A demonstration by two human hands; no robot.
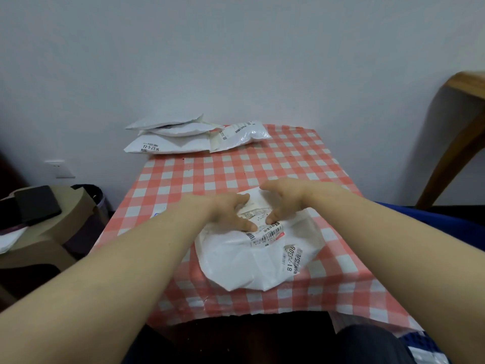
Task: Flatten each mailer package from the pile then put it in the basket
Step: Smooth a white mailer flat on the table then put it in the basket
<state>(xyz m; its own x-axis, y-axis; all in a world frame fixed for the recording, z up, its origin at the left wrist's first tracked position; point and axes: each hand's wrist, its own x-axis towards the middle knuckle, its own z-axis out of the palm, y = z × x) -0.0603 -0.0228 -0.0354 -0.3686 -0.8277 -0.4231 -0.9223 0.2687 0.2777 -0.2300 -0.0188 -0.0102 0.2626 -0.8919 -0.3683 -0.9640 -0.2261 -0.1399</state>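
Fingers (248,226) of left hand (225,210) and right hand (284,198), spread, press mailer (249,261) against table (210,169), evidently to flatten it.

Left hand (228,212), right hand (287,199) on mailer (244,261)

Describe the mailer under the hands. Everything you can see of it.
The mailer is a white bag of what looks like thin plastic, creased and puffy, rounded in outline. A label with barcodes and a small red mark lies across its top; a second printed strip with large digits runs along its right side. It lies on the checked tablecloth, near the front edge. The left hand and right hand press on its far half, around the label.
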